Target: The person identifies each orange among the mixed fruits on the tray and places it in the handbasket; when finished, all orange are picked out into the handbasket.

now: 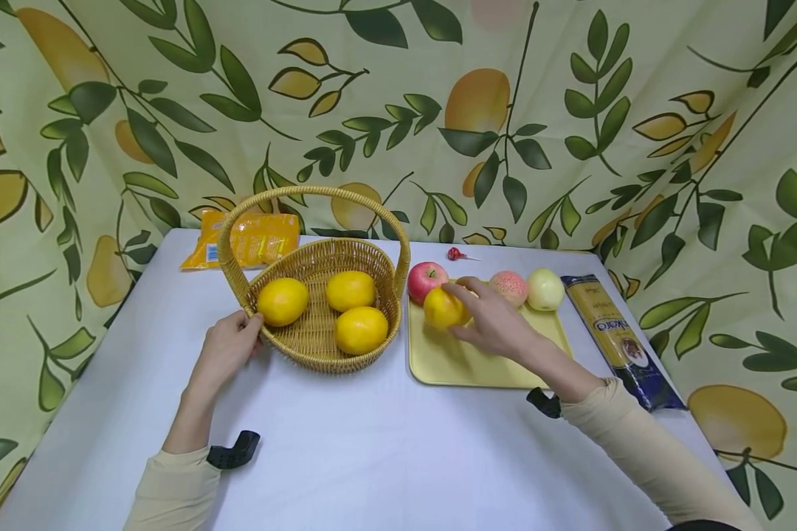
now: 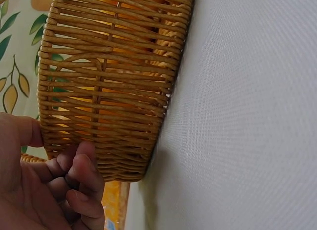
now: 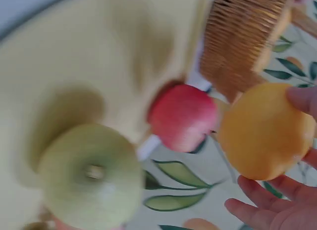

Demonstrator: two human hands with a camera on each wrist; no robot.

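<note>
My left hand (image 1: 227,346) pinches the near-left rim of a wicker basket (image 1: 312,361). In the left wrist view, the thumb lies at the rim and curled fingers (image 2: 86,173) touch the woven outside. Inside the basket are three yellow lemons (image 1: 283,302). My right hand (image 1: 498,321) holds another yellow lemon (image 1: 443,308) over the left part of a yellow tray (image 1: 465,369). Thumb and fingertips are around that lemon (image 3: 267,133) in the right wrist view. A red apple (image 1: 428,280), a pinkish peach (image 1: 508,287) and a pale green fruit (image 1: 545,289) are at the tray's back side.
An orange packet (image 1: 259,237) lies behind the basket's left side. A wrapped red lollipop (image 1: 454,254) is on the white table (image 1: 372,442) behind the tray. Right of the tray lies a long gold and blue pasta packet (image 1: 614,335). Patterned cloth (image 1: 398,96) surrounds the table's back and sides.
</note>
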